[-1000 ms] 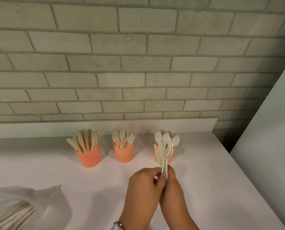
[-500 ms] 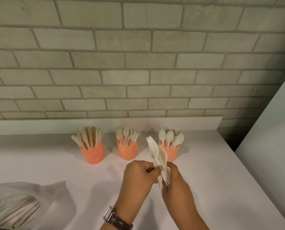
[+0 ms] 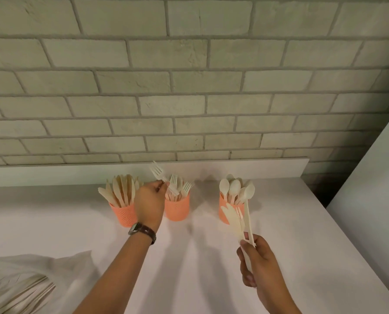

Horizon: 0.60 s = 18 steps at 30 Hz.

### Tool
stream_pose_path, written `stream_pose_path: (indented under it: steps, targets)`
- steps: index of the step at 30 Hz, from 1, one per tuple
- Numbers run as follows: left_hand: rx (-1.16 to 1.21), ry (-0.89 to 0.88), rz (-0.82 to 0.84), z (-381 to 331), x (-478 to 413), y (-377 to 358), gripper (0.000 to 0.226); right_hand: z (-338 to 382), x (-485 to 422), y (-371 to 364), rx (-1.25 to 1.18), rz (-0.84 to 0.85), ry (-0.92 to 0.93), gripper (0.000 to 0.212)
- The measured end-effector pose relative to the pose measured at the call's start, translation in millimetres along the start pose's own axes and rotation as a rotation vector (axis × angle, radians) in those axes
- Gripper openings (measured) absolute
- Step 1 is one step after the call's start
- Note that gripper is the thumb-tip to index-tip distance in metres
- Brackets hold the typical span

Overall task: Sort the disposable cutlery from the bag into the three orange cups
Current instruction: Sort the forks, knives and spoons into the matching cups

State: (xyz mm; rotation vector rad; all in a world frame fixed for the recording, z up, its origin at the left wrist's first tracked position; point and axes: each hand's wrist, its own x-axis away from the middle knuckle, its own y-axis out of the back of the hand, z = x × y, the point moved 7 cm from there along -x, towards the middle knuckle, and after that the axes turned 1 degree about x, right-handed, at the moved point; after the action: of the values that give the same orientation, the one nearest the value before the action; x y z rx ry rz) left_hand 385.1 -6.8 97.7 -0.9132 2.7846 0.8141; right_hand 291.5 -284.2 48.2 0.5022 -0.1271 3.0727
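While the left hand (image 3: 149, 205) is pinching a fork (image 3: 157, 174) over the rim of the middle cup (image 3: 178, 210), the right hand (image 3: 260, 265) is gripping mixed cutlery (image 3: 233, 217) above open counter (image 3: 200, 264).

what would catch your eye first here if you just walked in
Three orange cups line the back of the white counter: left cup knives, middle cup forks, right cup spoons. The left hand pinches a fork at the middle cup; the right hand holds a few mixed pieces in front of the right cup.
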Motion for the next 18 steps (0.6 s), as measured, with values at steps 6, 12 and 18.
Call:
stream_pose_path:
  steps: [6,12,18]
  targets:
    - [-0.406,0.025,0.329,32,-8,-53,0.022,6,-6,3,-0.095,0.020,0.059,0.015]
    - [-0.117,0.087,0.288,39,1,-53,0.023,15,-2,-3,-0.082,0.026,0.130,0.018]
    - [0.081,0.039,0.130,2,54,-19,0.024,14,3,-5,-0.210,0.041,0.071,0.028]
